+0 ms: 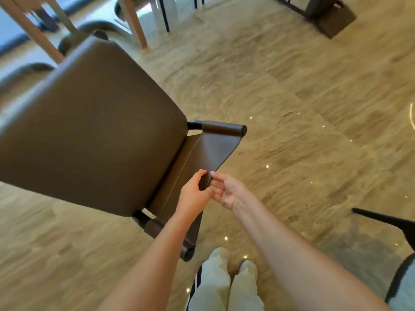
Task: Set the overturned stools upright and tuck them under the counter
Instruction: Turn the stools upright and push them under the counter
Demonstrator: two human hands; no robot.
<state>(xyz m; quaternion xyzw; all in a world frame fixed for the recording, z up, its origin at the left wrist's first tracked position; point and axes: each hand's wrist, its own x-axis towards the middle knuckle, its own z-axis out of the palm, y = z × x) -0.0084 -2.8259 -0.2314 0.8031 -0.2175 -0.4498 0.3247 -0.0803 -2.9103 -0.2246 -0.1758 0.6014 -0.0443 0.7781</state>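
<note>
One brown stool [89,131] is sitting right in front of me over the pale floor [292,108], seat facing up and legs hidden beneath it. I am curling my left hand [193,194] round the top edge of its backrest [202,153], and my right hand [226,191] is pinching that edge just beside it. Wooden table legs [132,21] are standing beyond.

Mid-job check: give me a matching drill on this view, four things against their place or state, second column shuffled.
1. stool
2. left hand
3. pale wooden legs
4. dark box

A. far off, top right, on the floor
B. brown, fills the left of the view
C. grips the backrest's edge
D. far off, top left

Pairs: 1-B, 2-C, 3-D, 4-A
</note>
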